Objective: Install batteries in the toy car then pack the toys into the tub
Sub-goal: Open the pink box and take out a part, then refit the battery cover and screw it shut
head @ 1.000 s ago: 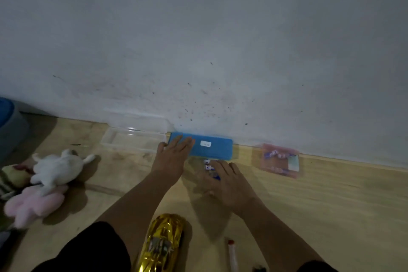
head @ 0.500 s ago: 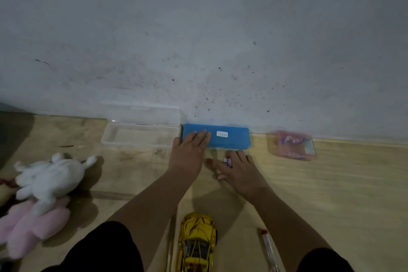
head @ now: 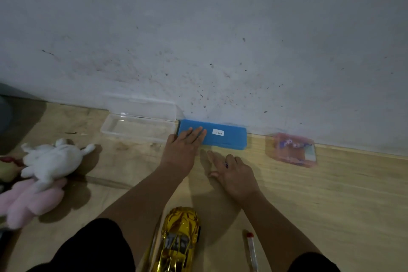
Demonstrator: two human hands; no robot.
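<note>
A gold toy car point(head: 180, 240) lies on the wooden floor at the bottom centre, between my forearms. My left hand point(head: 183, 150) rests flat, fingers straight, on the left end of a blue box point(head: 229, 137) against the wall. My right hand point(head: 234, 174) hovers palm down just in front of that box, and a small purple item point(head: 226, 164) is pinched between its fingers. A white plush bunny point(head: 50, 159) and a pink plush point(head: 28, 201) lie at the left.
An open clear plastic case point(head: 136, 128) stands left of the blue box. A pink translucent case point(head: 291, 150) holding purple items sits at the right by the wall. A clear-handled tool with a red tip point(head: 251, 249) lies right of the car.
My right hand picked the small purple item up off the floor in front of the blue box and drew back a little. My left hand stays on the box.
</note>
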